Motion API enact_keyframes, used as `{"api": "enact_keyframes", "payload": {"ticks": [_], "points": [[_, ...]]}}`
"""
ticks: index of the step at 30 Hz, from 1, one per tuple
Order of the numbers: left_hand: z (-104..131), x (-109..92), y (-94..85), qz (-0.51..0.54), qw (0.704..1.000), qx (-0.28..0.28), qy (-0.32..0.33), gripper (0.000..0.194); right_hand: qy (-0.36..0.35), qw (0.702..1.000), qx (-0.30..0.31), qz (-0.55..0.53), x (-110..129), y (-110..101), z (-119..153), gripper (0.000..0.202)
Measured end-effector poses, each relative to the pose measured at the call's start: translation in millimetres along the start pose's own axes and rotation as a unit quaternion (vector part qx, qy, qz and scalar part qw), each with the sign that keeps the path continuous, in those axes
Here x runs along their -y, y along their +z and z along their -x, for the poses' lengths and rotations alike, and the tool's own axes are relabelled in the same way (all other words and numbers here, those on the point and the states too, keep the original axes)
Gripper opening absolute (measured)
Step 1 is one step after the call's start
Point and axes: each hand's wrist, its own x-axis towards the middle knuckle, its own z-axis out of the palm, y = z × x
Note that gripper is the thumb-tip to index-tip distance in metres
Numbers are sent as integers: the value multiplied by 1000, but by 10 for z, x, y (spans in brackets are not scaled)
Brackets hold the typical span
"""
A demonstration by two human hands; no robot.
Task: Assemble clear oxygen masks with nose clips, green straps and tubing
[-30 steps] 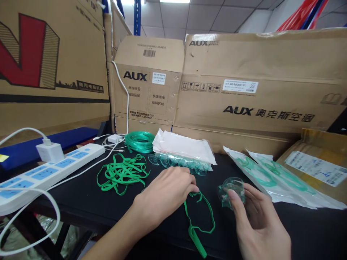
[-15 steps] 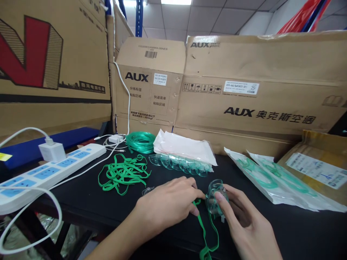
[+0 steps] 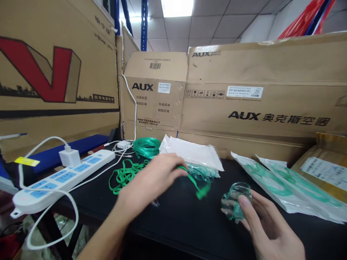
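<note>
Left hand [image 3: 159,177] has drawn away from the clear mask [image 3: 231,203]; its fingers [image 3: 179,173] pinch a green strap [image 3: 193,181] slanting right toward the mask; right hand's [image 3: 273,225] fingers clamp it.

1 head view | faces forward, down | near, above black table [image 3: 189,220]

on the black table [image 3: 195,224] lie green straps [image 3: 127,175], coiled tubing [image 3: 147,153] and white packets [image 3: 273,189].

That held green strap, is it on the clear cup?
Off: the green strap hangs from the left hand; the right hand holds the clear cup apart.
</note>
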Motion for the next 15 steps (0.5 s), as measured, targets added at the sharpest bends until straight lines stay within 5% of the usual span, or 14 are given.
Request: {"api": "enact_keyframes", "payload": {"ticks": [4, 9, 12, 15], "points": [[206, 377, -583, -109, 981, -60, -150, 23, -9, 1000, 20, -8, 26, 24, -12, 64], [430, 936, -763, -167, 938, 59, -298, 42, -29, 998, 54, -27, 75, 24, -22, 60], [359, 863, -645, -160, 954, 21, -253, 52, -52, 994, 94, -16, 56, 33, -41, 55], [192, 427, -428, -82, 984, -1, -161, 41, -84, 988, 131, 12, -19, 51, -62, 48]]}}
